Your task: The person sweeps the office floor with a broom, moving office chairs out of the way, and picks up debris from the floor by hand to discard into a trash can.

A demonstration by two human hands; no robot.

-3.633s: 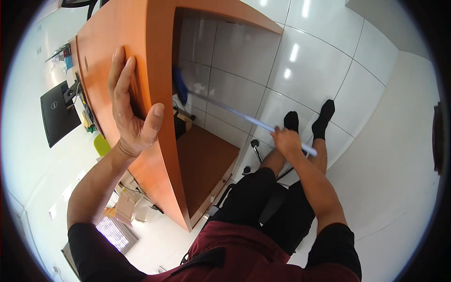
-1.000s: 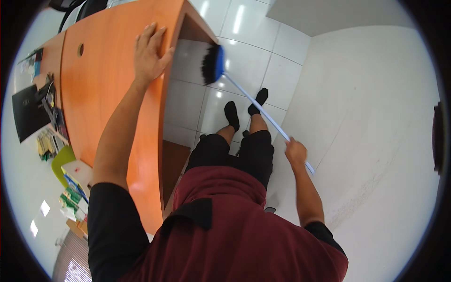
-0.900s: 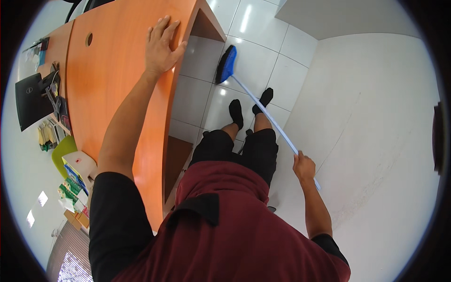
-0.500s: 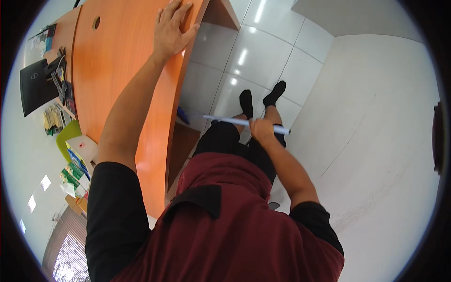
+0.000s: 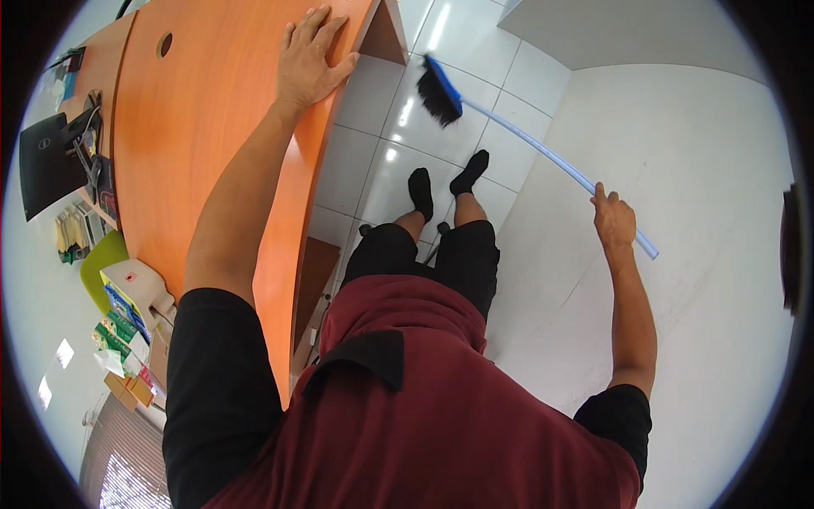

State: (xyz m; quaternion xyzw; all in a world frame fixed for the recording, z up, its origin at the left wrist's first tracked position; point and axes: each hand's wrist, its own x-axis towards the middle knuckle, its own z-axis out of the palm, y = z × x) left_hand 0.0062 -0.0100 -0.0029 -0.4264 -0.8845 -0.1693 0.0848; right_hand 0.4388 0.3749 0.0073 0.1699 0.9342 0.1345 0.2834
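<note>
My right hand [image 5: 614, 222] is wrapped around the pale blue handle of a broom [image 5: 543, 148], near the handle's upper end. The handle slants away to the far left. At its other end, the broom head [image 5: 441, 92] has a blue top and dark bristles, over the tiled floor ahead of my feet; whether the bristles touch the tiles I cannot tell. My left hand [image 5: 310, 64] rests with spread fingers on the near edge of the orange wooden desk [image 5: 212, 127], holding nothing.
White tiles [image 5: 365, 165] cover the floor between the desk and the white wall [image 5: 661, 170] on my right. A grey-white surface [image 5: 627, 30] stands ahead. On the left are a black monitor [image 5: 52, 161], a green chair [image 5: 97, 259] and several boxes and papers.
My right hand has swung out to the right and slightly forward. The broom head has come out from beside the desk to the floor ahead. My left hand stays on the desk edge.
</note>
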